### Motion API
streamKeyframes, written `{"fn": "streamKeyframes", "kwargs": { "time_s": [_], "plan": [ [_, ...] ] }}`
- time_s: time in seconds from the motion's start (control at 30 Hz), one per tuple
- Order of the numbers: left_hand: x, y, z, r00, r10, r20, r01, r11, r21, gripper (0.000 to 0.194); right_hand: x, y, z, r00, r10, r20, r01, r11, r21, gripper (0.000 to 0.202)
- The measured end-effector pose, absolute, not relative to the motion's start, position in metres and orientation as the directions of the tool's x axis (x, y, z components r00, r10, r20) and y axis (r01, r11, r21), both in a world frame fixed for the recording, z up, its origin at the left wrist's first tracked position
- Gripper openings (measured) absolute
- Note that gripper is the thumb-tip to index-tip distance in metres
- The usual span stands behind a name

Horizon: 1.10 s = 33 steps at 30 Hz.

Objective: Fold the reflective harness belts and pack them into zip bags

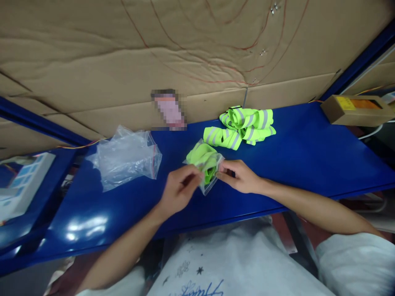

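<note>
A clear plastic bag (207, 190) with a folded neon-yellow reflective strap (202, 155) inside it lies between my hands over the blue table. My left hand (182, 187) pinches the bag's left edge near its opening, thumb and fingers together. On the other side, my right hand (239, 174) grips the bag's right edge between thumb and fingers. Just behind the bag sits a pile of neon-yellow straps (253, 123) with grey reflective stripes, one rolled piece (222, 137) lying nearest to the bag.
A stack of clear zip bags (126, 156) lies on the left of the blue table (296, 164). A pixelated upright object (169, 109) leans on the cardboard wall (92, 82). An open-windowed cardboard box (354, 110) stands at the right end; a white device (26, 185) is far left.
</note>
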<state>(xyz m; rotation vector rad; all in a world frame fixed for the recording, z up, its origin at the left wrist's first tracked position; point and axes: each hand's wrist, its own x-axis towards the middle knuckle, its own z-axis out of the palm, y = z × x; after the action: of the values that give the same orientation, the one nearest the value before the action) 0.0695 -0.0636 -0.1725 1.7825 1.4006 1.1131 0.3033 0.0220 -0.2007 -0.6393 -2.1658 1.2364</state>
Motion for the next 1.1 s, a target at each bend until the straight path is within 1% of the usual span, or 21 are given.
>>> {"fn": "streamKeyframes", "kwargs": {
  "time_s": [0.07, 0.1, 0.13, 0.17, 0.2, 0.23, 0.27, 0.33, 0.37, 0.4, 0.47, 0.53, 0.6, 0.7, 0.77, 0.83, 0.93, 0.97, 1.03, 1.1],
  "plan": [
    [0.064, -0.064, -0.173, -0.081, 0.927, 0.365, 0.465, -0.289, 0.837, 0.027, 0.305, 0.026, -0.201, -0.695, 0.698, 0.171, 0.189, 0.407, -0.894, 0.035],
    [0.061, -0.064, -0.175, -0.118, 0.895, 0.430, 0.487, -0.325, 0.810, 0.027, 0.306, 0.029, -0.201, -0.680, 0.717, 0.152, 0.214, 0.393, -0.894, 0.035],
    [0.060, -0.063, -0.176, -0.104, 0.860, 0.499, 0.521, -0.380, 0.764, 0.026, 0.307, 0.031, -0.201, -0.667, 0.730, 0.148, 0.231, 0.392, -0.891, 0.035],
    [0.058, -0.062, -0.179, -0.046, 0.824, 0.565, 0.564, -0.446, 0.695, 0.023, 0.309, 0.032, -0.200, -0.663, 0.732, 0.156, 0.238, 0.404, -0.884, 0.034],
    [0.057, -0.059, -0.181, 0.042, 0.786, 0.617, 0.607, -0.511, 0.609, 0.016, 0.310, 0.034, -0.200, -0.666, 0.726, 0.170, 0.238, 0.423, -0.875, 0.032],
    [0.057, -0.057, -0.184, 0.139, 0.749, 0.648, 0.648, -0.564, 0.512, 0.020, 0.312, 0.034, -0.200, -0.675, 0.715, 0.182, 0.237, 0.444, -0.864, 0.029],
    [0.057, -0.053, -0.187, 0.238, 0.722, 0.650, 0.690, -0.596, 0.410, 0.039, 0.313, 0.034, -0.200, -0.692, 0.698, 0.186, 0.238, 0.463, -0.854, 0.025],
    [0.055, -0.044, -0.194, 0.402, 0.716, 0.570, 0.762, -0.607, 0.225, 0.082, 0.314, 0.033, -0.199, -0.728, 0.660, 0.184, 0.241, 0.497, -0.833, 0.018],
    [0.054, -0.039, -0.198, 0.453, 0.734, 0.507, 0.784, -0.598, 0.166, 0.094, 0.314, 0.032, -0.199, -0.736, 0.652, 0.184, 0.251, 0.515, -0.819, 0.016],
    [0.053, -0.035, -0.201, 0.479, 0.755, 0.447, 0.800, -0.586, 0.133, 0.098, 0.314, 0.031, -0.200, -0.732, 0.655, 0.187, 0.274, 0.534, -0.800, 0.015],
    [0.053, -0.029, -0.206, 0.461, 0.801, 0.382, 0.839, -0.533, 0.105, 0.100, 0.314, 0.028, -0.200, -0.688, 0.700, 0.192, 0.363, 0.560, -0.745, 0.021],
    [0.055, -0.028, -0.209, 0.384, 0.838, 0.386, 0.890, -0.448, 0.087, 0.102, 0.313, 0.025, -0.200, -0.615, 0.765, 0.191, 0.472, 0.551, -0.688, 0.029],
    [0.059, -0.030, -0.210, 0.341, 0.850, 0.402, 0.918, -0.394, 0.052, 0.101, 0.311, 0.023, -0.200, -0.588, 0.793, 0.160, 0.530, 0.527, -0.664, 0.030],
    [0.066, -0.034, -0.213, 0.377, 0.835, 0.402, 0.906, -0.422, 0.026, 0.090, 0.309, 0.023, -0.200, -0.592, 0.804, 0.053, 0.594, 0.481, -0.645, 0.022],
    [0.069, -0.034, -0.217, 0.390, 0.825, 0.409, 0.896, -0.442, 0.035, 0.089, 0.308, 0.026, -0.200, -0.565, 0.825, -0.021, 0.647, 0.427, -0.632, 0.026],
    [0.071, -0.033, -0.221, 0.384, 0.822, 0.421, 0.892, -0.448, 0.062, 0.088, 0.307, 0.029, -0.201, -0.552, 0.831, -0.074, 0.657, 0.379, -0.652, 0.029],
    [0.077, -0.032, -0.227, 0.366, 0.798, 0.478, 0.880, -0.464, 0.102, 0.083, 0.305, 0.033, -0.201, -0.573, 0.809, -0.131, 0.635, 0.337, -0.695, 0.038],
    [0.080, -0.033, -0.228, 0.364, 0.780, 0.508, 0.874, -0.474, 0.102, 0.081, 0.304, 0.034, -0.202, -0.592, 0.792, -0.147, 0.607, 0.319, -0.728, 0.043],
    [0.087, -0.035, -0.228, 0.390, 0.731, 0.560, 0.857, -0.510, 0.069, 0.078, 0.299, 0.034, -0.203, -0.667, 0.730, -0.149, 0.459, 0.245, -0.854, 0.048],
    [0.092, -0.036, -0.227, 0.443, 0.683, 0.581, 0.835, -0.551, 0.011, 0.075, 0.294, 0.032, -0.204, -0.742, 0.662, -0.107, 0.233, 0.105, -0.967, 0.050]
  ]
}}
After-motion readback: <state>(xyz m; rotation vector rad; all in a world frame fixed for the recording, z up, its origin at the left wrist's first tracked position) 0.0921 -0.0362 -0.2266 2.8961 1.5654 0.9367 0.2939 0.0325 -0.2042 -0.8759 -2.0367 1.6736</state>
